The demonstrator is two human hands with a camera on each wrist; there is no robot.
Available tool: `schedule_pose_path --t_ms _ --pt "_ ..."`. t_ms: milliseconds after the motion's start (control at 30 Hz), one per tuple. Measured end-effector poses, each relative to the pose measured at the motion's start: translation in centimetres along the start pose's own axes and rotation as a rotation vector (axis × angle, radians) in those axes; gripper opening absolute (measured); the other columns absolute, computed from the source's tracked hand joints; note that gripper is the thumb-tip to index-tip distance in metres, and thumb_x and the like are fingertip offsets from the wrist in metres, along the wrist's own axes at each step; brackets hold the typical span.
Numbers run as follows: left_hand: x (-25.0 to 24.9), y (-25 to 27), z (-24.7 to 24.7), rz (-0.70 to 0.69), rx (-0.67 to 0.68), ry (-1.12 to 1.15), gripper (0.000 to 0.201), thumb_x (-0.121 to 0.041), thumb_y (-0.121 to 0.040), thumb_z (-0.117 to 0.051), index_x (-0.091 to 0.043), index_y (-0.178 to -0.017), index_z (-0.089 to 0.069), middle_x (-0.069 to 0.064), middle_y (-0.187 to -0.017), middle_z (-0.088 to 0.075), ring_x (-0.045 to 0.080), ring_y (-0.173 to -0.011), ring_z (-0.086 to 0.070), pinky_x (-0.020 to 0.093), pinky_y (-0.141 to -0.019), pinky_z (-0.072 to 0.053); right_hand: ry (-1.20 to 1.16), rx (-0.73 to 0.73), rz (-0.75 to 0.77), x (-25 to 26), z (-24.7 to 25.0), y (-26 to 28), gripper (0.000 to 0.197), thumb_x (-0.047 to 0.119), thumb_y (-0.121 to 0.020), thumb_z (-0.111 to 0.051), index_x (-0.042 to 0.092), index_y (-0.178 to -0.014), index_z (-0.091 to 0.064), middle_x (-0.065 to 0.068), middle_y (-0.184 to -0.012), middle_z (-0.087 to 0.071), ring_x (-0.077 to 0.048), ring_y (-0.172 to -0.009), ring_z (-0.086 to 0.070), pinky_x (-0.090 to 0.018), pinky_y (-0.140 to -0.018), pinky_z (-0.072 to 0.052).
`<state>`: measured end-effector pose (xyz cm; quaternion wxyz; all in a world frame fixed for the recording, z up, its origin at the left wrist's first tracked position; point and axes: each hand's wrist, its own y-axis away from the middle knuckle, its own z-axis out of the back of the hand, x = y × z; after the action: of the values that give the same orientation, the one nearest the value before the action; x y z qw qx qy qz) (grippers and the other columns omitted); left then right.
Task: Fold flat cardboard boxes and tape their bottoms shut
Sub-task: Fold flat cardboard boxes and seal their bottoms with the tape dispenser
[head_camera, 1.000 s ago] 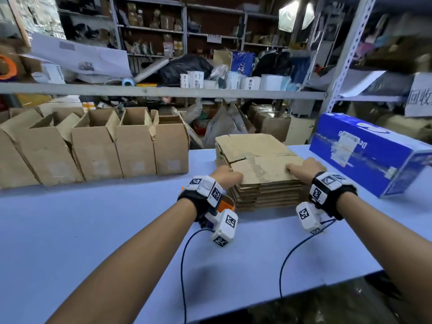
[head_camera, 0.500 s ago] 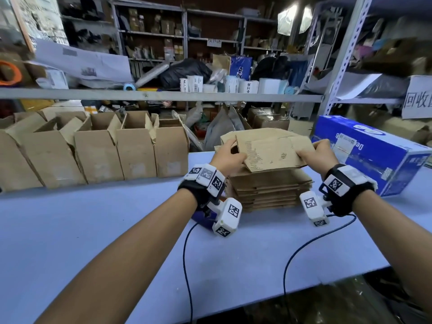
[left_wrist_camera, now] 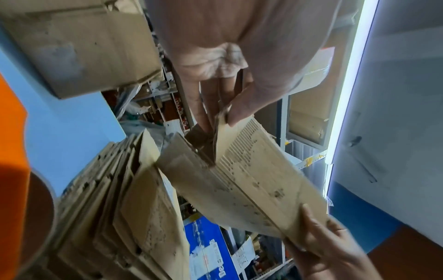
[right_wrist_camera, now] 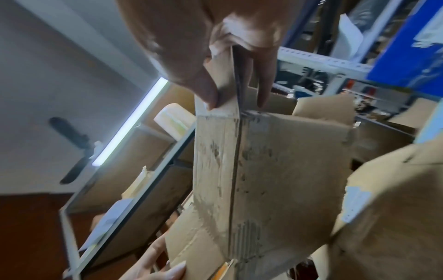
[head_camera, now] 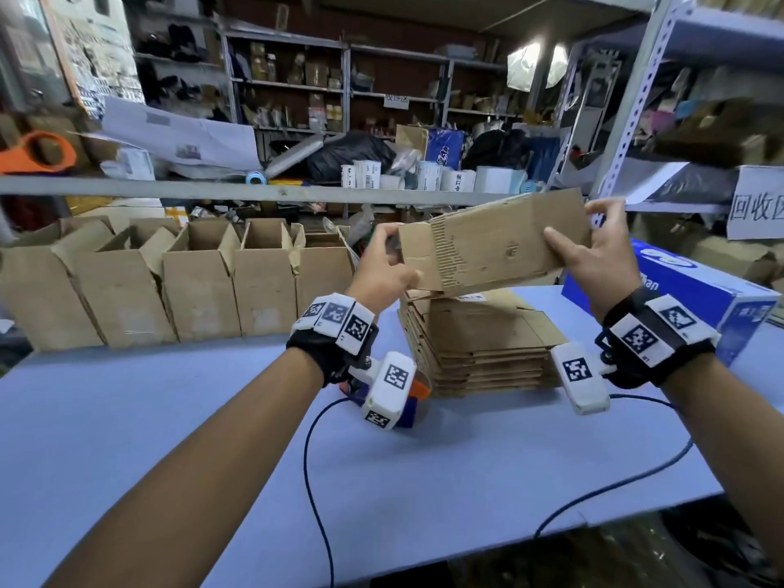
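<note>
**Flat box held in the air above the stack, pinched at both ends**

Your left fingers are curled onto the left end of the flattened cardboard box, with the thumb pressing from the other face, so the end of the board is pinched between them. Your right thumb lies on the near face at the right end and the fingers wrap behind it; that end is pinched too. Both the left hand and the right hand have firm hold of the same piece.

The box hangs in the air between your hands, clear of everything below, its long edge running roughly left to right with the right end a little higher. A patch of its outer paper is torn away near the left end, leaving the ribbed corrugation bare. In the right wrist view the two layers part slightly along the edge you grip.

Straight below it sits the stack of flat boxes on the light blue table. Just left of the stack, partly hidden behind your left wrist camera, lies an orange and blue tape dispenser. A row of folded boxes stands open-topped along the far left of the table. To the right of the stack lies a long blue carton. Cluttered shelving fills the background.
</note>
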<state>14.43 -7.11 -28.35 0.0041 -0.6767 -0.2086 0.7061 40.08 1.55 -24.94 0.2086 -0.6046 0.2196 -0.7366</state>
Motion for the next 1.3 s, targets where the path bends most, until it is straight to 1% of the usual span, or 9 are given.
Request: schedule_pose_path --t_ms 133,267,433,600,700,800,1033,1133,1300 --pt "-1.2 1.7 3.5 -0.006 -0.052 -0.143 0.049 0.010 -0.082 -0.071 -0.016 -0.114 -0.044 0.012 -0.112 -0.058 0.025 -0.097 -0.061 0.027 -0.070 -0.055 0.086 0.076 0.289 5.6 -1.8 1.7 0.045 0.016 -0.092 -0.071 0.042 -0.107 -0.038 0.008 -0.105 -0.067 -0.012 -0.094 -0.071 -0.027 -0.070 -0.061" --pt "-4.0 4.3 7.7 -0.183 -0.167 -0.536 0.085 -0.018 -0.082 -0.080 -0.025 -0.148 -0.027 0.008 -0.146 -0.036 0.023 -0.130 -0.047 0.035 -0.099 -0.048 0.256 0.150 0.630 10.8 -5.1 4.0 0.036 0.006 -0.092 -0.067 0.025 -0.114 -0.045 0.019 -0.092 -0.064 0.006 -0.076 -0.060 -0.009 -0.061 -0.044" --pt "-9.7 8.9 11.0 -0.780 -0.164 -1.019 0.103 -0.031 -0.077 -0.083 -0.026 -0.158 -0.020 0.011 -0.163 -0.008 0.031 -0.152 -0.018 0.046 -0.113 -0.040 0.476 0.257 0.942 15.2 -9.9 7.4 0.028 0.001 -0.092 -0.062 0.001 -0.119 -0.053 -0.010 -0.094 -0.067 -0.032 -0.074 -0.058 -0.025 -0.066 -0.033" --pt "-12.2 12.2 14.3 -0.865 -0.067 -1.330 0.062 -0.015 -0.078 -0.071 -0.017 -0.137 -0.053 0.010 -0.161 -0.026 0.031 -0.146 -0.029 0.045 -0.111 -0.042 0.619 0.307 1.174 16.9 -14.8 11.7 0.026 0.008 -0.093 -0.060 0.004 -0.118 -0.063 -0.006 -0.095 -0.070 -0.033 -0.090 -0.061 -0.045 -0.083 -0.046" --pt "-11.7 13.7 16.2 -0.727 0.041 -1.317 0.050 -0.002 -0.075 -0.067 -0.011 -0.124 -0.065 0.002 -0.135 -0.058 0.026 -0.125 -0.052 0.044 -0.096 -0.049 0.598 0.303 1.183 16.5 -17.0 14.0 0.026 0.008 -0.092 -0.062 0.007 -0.118 -0.066 -0.003 -0.093 -0.071 -0.031 -0.084 -0.062 -0.045 -0.078 -0.047" --pt "-10.8 15.1 18.0 -0.704 0.137 -1.286 0.041 0.004 -0.075 -0.063 -0.011 -0.112 -0.071 0.000 -0.121 -0.063 0.024 -0.112 -0.057 0.044 -0.089 -0.049 0.528 0.317 1.189 15.8 -18.3 15.7 0.018 0.013 -0.094 -0.062 0.009 -0.111 -0.067 0.000 -0.094 -0.071 -0.030 -0.084 -0.063 -0.045 -0.080 -0.047" --pt "-8.5 17.6 22.9 -0.703 0.194 -1.187 0.009 0.003 -0.087 -0.071 -0.005 -0.085 -0.071 0.001 -0.141 -0.054 0.014 -0.119 -0.049 0.033 -0.093 -0.045 0.297 0.364 0.741 13.1 -18.6 13.5 0.032 0.044 -0.104 -0.050 0.021 -0.113 -0.071 0.005 -0.126 -0.060 -0.026 -0.121 -0.048 -0.050 -0.106 -0.036" --pt "-7.7 18.3 24.7 -0.639 0.205 -1.180 0.015 0.001 -0.088 -0.070 -0.013 -0.089 -0.074 -0.004 -0.148 -0.048 0.019 -0.134 -0.046 0.047 -0.096 -0.048 0.413 0.582 0.563 11.2 -18.9 13.2 0.038 0.049 -0.105 -0.039 0.033 -0.116 -0.072 0.012 -0.141 -0.053 -0.018 -0.138 -0.032 -0.044 -0.118 -0.018" --pt "-6.8 18.4 25.9 -0.508 0.139 -1.188 0.023 0.004 -0.084 -0.067 -0.018 -0.090 -0.071 -0.014 -0.151 -0.043 0.019 -0.130 -0.050 0.050 -0.094 -0.049 0.401 0.423 0.608 11.9 -20.3 14.3 0.045 0.055 -0.102 -0.038 0.026 -0.081 -0.066 0.013 -0.093 -0.064 -0.015 -0.111 -0.050 -0.043 -0.100 -0.024"
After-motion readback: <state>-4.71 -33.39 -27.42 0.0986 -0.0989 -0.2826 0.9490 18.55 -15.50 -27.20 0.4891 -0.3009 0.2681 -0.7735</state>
